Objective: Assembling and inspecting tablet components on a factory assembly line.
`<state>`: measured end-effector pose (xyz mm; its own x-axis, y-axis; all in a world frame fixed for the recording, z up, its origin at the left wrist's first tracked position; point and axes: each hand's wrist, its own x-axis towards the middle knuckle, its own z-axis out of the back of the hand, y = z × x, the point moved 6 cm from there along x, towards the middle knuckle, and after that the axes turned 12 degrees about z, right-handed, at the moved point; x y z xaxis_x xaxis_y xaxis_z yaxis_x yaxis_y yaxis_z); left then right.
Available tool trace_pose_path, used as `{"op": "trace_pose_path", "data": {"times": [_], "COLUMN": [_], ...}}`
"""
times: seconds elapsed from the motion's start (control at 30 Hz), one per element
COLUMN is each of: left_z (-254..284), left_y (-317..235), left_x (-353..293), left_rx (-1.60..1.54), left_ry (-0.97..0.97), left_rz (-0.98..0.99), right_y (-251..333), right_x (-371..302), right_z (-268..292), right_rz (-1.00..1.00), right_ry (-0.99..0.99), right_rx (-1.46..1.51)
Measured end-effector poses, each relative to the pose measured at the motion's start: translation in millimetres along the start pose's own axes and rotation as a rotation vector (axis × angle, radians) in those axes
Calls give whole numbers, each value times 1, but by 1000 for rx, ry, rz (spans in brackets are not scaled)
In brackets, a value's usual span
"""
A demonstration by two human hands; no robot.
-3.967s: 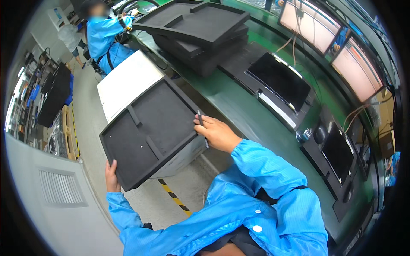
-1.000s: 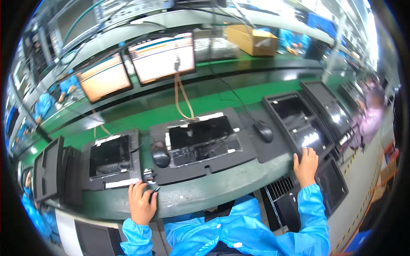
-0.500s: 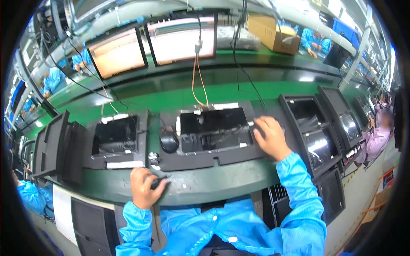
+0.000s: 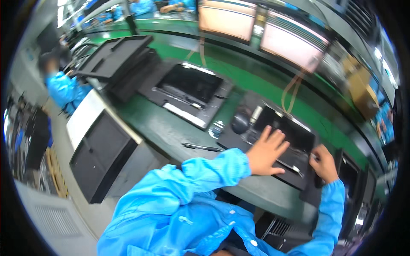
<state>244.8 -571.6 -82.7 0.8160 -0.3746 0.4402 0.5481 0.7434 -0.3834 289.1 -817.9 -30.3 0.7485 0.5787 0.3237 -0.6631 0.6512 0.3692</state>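
Green counter along an assembly line: stacked dark trays, a pen, two lit monitors behind. Left hand, fingers spread, flat on the open black laptop at the counter's near edge. Right hand, curled, grips its right edge.

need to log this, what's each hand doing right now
Left hand: open, fingers spread flat on the flat black laptop in its dark tray.
Right hand: curled on that tray's right edge; grip cannot be told.
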Motion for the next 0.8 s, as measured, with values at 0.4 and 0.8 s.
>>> {"op": "trace_pose_path", "data": {"times": [0.4, 0.8], "left_z": [211, 327], "left_y": [69, 349], "left_x": [-160, -576], "left_rx": [-901, -1334], "left_ry": [-906, -1215], "left_rz": [340, 1342], "right_y": [-34, -49], "right_x": [-101, -162], "right_z": [38, -1], "right_rz": [-228, -303], "right_ry": [-277, -326], "right_rx": [-586, -631]}}
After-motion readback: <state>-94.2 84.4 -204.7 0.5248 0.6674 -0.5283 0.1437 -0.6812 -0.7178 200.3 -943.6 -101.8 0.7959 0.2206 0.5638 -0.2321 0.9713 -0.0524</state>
